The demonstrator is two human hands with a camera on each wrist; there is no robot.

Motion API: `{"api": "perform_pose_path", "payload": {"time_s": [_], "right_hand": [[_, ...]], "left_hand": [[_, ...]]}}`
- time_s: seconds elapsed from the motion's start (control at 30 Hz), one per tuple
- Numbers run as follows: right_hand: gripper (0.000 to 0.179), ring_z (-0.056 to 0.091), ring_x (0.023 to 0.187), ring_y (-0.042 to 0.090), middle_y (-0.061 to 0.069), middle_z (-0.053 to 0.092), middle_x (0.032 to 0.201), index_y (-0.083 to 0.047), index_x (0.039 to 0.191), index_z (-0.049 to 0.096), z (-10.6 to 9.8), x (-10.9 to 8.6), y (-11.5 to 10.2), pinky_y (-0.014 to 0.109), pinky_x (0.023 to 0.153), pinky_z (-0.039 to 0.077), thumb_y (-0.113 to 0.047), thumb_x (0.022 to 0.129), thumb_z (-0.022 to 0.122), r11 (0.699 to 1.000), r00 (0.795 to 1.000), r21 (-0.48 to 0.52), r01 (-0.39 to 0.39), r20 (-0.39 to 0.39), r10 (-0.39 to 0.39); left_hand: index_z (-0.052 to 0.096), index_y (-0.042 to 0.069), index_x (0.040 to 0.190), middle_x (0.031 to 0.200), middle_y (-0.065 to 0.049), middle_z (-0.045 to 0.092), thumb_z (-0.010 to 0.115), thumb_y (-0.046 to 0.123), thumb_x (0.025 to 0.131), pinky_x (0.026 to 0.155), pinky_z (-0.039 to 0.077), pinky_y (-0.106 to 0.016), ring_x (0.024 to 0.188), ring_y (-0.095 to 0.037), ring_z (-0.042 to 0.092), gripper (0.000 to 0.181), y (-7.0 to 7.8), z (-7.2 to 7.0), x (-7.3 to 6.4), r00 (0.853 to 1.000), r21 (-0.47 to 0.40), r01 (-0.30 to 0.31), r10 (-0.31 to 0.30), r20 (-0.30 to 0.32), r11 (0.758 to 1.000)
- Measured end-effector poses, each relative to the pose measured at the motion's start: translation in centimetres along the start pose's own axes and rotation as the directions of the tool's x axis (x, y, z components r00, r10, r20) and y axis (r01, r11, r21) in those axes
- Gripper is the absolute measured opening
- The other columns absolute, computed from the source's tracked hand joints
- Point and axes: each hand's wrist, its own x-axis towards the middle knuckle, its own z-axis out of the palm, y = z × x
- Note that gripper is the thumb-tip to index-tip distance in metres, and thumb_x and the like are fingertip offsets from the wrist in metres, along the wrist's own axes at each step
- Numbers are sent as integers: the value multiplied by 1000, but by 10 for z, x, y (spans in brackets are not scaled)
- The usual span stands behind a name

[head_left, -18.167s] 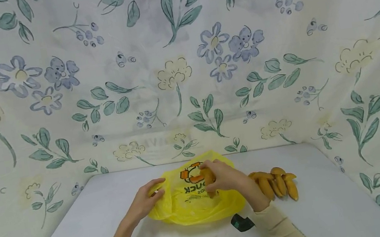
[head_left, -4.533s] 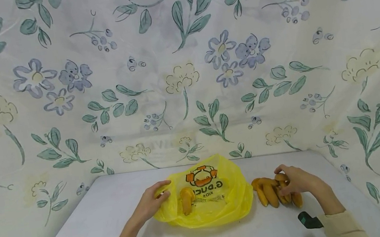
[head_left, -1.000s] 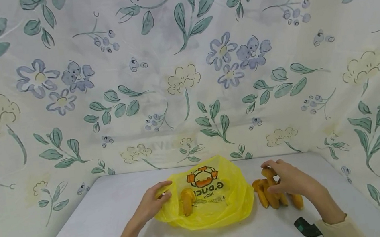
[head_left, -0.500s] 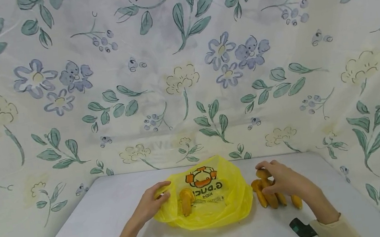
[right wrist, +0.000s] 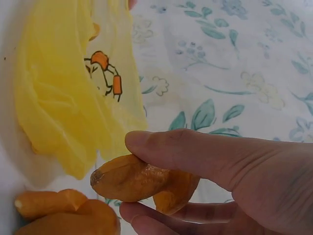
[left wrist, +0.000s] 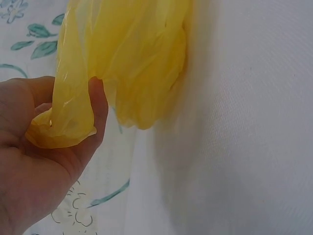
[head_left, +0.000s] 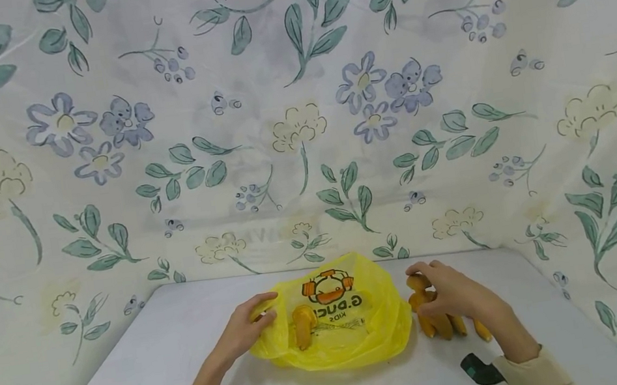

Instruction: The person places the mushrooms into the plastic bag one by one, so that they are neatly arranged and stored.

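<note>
My left hand grips the left edge of a thin yellow plastic bag, printed with a duck cartoon and mirrored lettering. In the left wrist view a fold of the bag lies between thumb and fingers. One brown-orange mushroom shows at the left part of the bag. Right of the bag, my right hand pinches another mushroom between thumb and fingers, its stem end facing the wrist camera. Below that hand several more mushrooms lie side by side, partly hidden by it.
The bag stands on a white table. Behind rises a white curtain with leaf and flower print. A lone mushroom lies at the right end of the group. Dark devices sit at both wrists.
Eighteen seconds ago my right hand held a mushroom over the bag; one now lies there. Since then it has picked another from the group, moving left toward the bag. My left hand stays put.
</note>
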Motion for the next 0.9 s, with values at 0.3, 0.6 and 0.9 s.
{"api": "perform_pose_path", "payload": {"time_s": [0.3,0.6,0.9], "right_hand": [[64,57,98,19,9,56,126,-16,135,53,4,13,-12,38,86,57,-21,78,82,998,1000,70,-3,-13,4],[65,58,85,16,10,57,123,-14,135,53,10,21,-23,29,75,58,-18,78,83,992,1000,124,22,-10,-21],[66,57,86,17,7,61,117,-12,134,53,12,28,-27,29,74,57,-19,77,84,989,997,128,72,-6,-72]], "left_hand": [[56,13,137,148,-17,49,59,16,97,111,39,-56,132,-34,48,40,0,-2,-1,1000,-9,10,-9,7,1000],[56,12,137,148,-17,49,59,15,98,112,38,-56,133,-35,48,40,1,-2,1,1000,-9,-1,1,7,1000],[56,12,137,148,-17,49,59,16,98,111,39,-55,133,-35,48,40,-1,-1,2,1000,-3,3,-3,4,1000]]}}
